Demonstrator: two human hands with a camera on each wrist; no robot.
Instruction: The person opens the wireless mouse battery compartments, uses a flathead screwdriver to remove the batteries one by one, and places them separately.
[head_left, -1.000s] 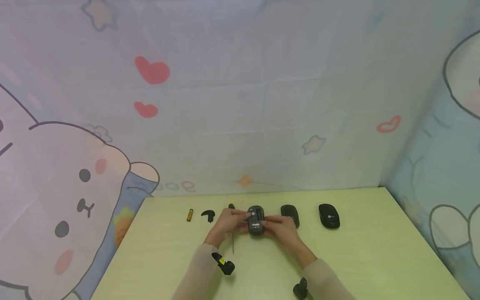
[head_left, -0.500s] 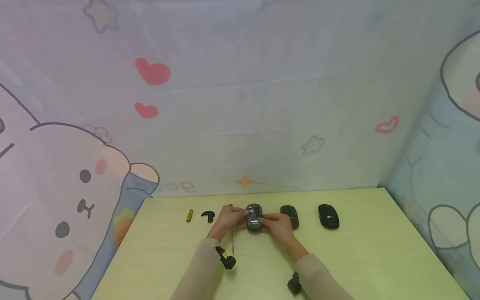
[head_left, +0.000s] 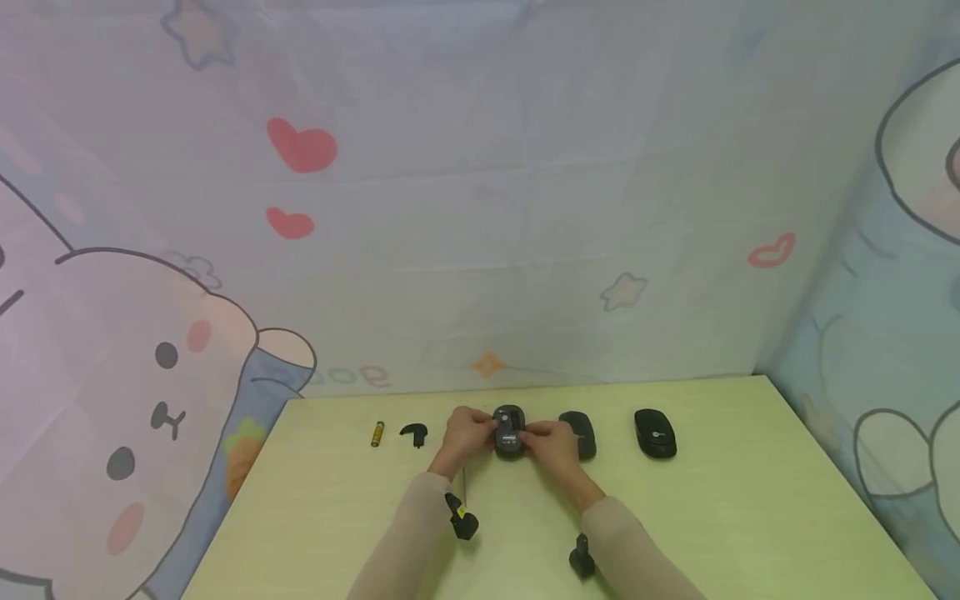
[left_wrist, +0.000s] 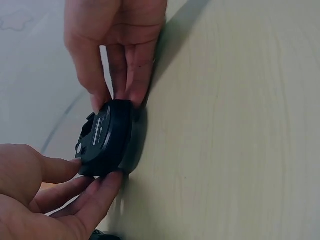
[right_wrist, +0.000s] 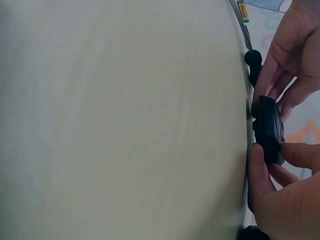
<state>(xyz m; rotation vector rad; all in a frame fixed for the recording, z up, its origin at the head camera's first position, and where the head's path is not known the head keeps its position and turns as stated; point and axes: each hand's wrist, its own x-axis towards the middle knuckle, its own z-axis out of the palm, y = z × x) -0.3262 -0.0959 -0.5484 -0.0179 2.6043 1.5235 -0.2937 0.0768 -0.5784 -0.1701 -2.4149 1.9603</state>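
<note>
At the far middle of the pale yellow-green wood-grain table [head_left: 720, 508], the left hand [head_left: 467, 432] and right hand [head_left: 557, 448], thumbs and fingers drawn in, pinch opposite sides of a dark, rounded plastic mouse [head_left: 509, 432]; a green-and-gold cylindrical battery [head_left: 377, 434] lies left.

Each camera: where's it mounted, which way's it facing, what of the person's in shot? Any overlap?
Head: on the head, facing forward and down at tabletop and backdrop; left hand, right hand and sleeves show.
Left wrist: on that wrist, facing the held mouse; left hand lower left, right hand top.
Right wrist: on that wrist, facing the held mouse; right hand lower right, left hand upper right.
Shared: head and right wrist both show the battery.
</note>
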